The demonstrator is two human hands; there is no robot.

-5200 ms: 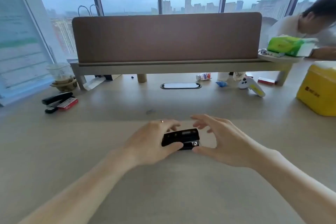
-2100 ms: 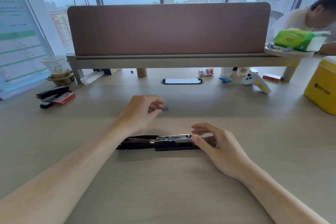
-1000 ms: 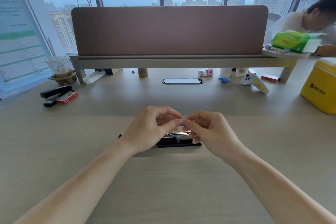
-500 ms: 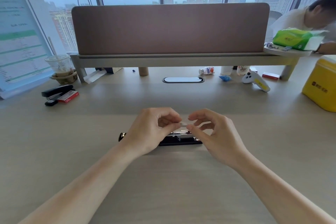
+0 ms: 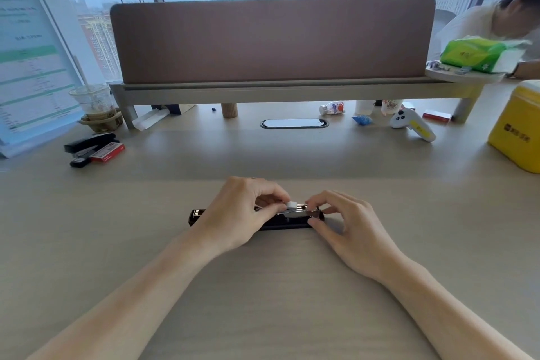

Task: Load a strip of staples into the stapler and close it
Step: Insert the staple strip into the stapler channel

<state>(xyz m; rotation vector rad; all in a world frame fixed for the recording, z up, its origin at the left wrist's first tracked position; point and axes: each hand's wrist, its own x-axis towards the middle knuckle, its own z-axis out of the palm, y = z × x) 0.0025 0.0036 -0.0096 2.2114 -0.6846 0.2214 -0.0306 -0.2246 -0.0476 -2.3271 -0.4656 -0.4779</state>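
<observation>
A black stapler [image 5: 287, 221] lies flat on the desk, swung fully open, its metal staple channel facing up. My left hand [image 5: 244, 210] covers the stapler's middle and pinches a short silvery strip of staples [image 5: 291, 204] between thumb and forefinger, right over the channel. My right hand [image 5: 347, 219] is at the stapler's right end, thumb against its front side and fingertips on the channel's tip. The left end of the open lid [image 5: 194, 215] pokes out from under my left hand.
A second black stapler [image 5: 89, 142] and a red staple box [image 5: 108, 152] lie at the far left. A yellow box [image 5: 518, 137] stands at right, a white and yellow handheld device [image 5: 412, 126] near it. A shelf with a brown divider [image 5: 271, 38] spans the back; a person sits beyond.
Earlier I swung the stapler open flat and picked a staple strip off the desk with my left hand. Over the last second both hands lowered the strip onto the channel.
</observation>
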